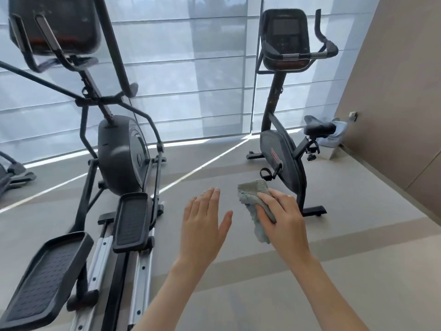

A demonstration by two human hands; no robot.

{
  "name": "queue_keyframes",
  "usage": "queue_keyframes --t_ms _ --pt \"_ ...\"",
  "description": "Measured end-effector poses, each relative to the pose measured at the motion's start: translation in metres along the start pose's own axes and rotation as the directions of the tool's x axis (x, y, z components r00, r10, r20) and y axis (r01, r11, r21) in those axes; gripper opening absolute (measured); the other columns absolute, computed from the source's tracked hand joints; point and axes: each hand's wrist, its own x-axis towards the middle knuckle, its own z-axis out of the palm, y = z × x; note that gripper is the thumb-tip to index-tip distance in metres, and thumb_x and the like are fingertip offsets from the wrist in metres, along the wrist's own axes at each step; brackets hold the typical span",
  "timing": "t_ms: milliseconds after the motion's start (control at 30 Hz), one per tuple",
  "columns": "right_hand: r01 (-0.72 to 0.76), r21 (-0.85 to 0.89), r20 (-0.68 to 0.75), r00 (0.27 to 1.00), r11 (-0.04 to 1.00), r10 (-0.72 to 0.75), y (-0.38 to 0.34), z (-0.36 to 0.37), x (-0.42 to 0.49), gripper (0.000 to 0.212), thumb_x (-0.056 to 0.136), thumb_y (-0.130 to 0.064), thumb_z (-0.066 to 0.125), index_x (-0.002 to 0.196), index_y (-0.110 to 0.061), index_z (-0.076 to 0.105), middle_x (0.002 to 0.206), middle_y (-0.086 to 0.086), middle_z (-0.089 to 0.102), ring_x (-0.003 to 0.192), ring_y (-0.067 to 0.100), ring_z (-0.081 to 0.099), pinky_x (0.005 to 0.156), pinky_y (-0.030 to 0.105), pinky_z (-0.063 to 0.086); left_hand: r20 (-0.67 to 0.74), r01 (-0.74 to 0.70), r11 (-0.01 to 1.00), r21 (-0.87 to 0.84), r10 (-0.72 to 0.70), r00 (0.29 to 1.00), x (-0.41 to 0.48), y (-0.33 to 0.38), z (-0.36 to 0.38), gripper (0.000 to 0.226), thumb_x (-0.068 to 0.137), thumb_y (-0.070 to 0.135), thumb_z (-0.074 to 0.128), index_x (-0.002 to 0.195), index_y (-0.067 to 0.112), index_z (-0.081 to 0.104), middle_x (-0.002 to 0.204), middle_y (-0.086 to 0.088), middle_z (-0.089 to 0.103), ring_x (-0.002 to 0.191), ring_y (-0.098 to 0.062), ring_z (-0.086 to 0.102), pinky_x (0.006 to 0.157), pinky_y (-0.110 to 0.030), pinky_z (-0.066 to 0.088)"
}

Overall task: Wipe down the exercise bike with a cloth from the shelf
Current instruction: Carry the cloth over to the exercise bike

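Note:
A dark grey exercise bike [279, 149] stands upright at the right, its console [285, 37] high up and its saddle [319, 128] toward the wall. My right hand [284, 218] grips a folded grey-green cloth [254, 197] in the air in front of the bike's rear base, apart from the bike. My left hand [205, 223] hovers beside it with fingers straight and spread, holding nothing.
A large elliptical trainer [119, 154] fills the left side, its pedals [130, 220] reaching toward me. Pale roller blinds [191, 75] cover the windows behind. A beige wall [393, 103] closes the right. Some blue fabric [336, 134] lies behind the saddle. Grey floor [238, 295] lies between the machines.

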Motion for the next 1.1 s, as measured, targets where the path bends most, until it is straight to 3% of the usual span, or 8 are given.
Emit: queue_keyframes --t_ms 167,467,633,833,1100 --pt "0.011 -0.005 0.003 1.000 1.000 -0.011 0.065 0.081 0.070 0.025 0.088 -0.021 0.064 0.105 -0.004 0.070 0.105 0.013 0.066 0.093 0.028 0.060 0.084 0.034 0.052 -0.013 0.005 1.000 0.009 -0.005 1.000 0.095 -0.038 0.073 0.051 0.093 0.036 0.049 0.129 0.000 0.054 0.127 -0.014 0.060 0.116 -0.030 0.058 0.100 -0.046 0.046" --pt "0.044 0.028 -0.004 0.999 0.999 -0.044 0.193 0.208 0.241 0.025 0.083 -0.016 0.069 0.105 -0.004 0.070 0.106 0.014 0.066 0.093 0.031 0.060 0.079 0.045 0.055 -0.046 0.023 1.000 0.015 -0.022 0.999 0.302 -0.085 0.193 0.055 0.095 0.040 0.037 0.128 0.000 0.055 0.126 -0.014 0.061 0.115 -0.030 0.058 0.101 -0.045 0.045" --pt "0.042 0.035 -0.020 0.999 0.998 -0.042 0.243 0.265 0.321 0.024 0.085 -0.019 0.066 0.100 -0.002 0.072 0.104 0.015 0.067 0.092 0.032 0.062 0.094 0.029 0.042 -0.069 0.047 0.999 0.005 -0.046 0.997 0.394 -0.106 0.247 0.054 0.095 0.040 0.038 0.128 0.001 0.055 0.125 -0.013 0.060 0.113 -0.030 0.059 0.100 -0.044 0.045" --pt "0.054 0.043 -0.029 0.998 0.998 -0.053 0.298 0.343 0.398 0.022 0.079 -0.011 0.073 0.098 -0.001 0.072 0.101 0.016 0.068 0.089 0.034 0.063 0.074 0.044 0.056 -0.074 0.050 0.999 0.001 -0.050 0.996 0.492 -0.147 0.316 0.053 0.094 0.039 0.039 0.126 0.000 0.057 0.125 -0.014 0.061 0.111 -0.031 0.060 0.099 -0.044 0.046" --pt "0.046 0.019 -0.029 0.999 0.999 -0.045 0.377 0.474 0.524 0.026 0.082 -0.018 0.069 0.102 -0.001 0.071 0.103 0.016 0.067 0.090 0.035 0.062 0.074 0.048 0.055 -0.108 -0.005 1.000 -0.004 0.004 0.994 0.653 -0.227 0.414 0.053 0.093 0.038 0.042 0.126 0.000 0.057 0.125 -0.014 0.062 0.112 -0.031 0.060 0.098 -0.045 0.047"
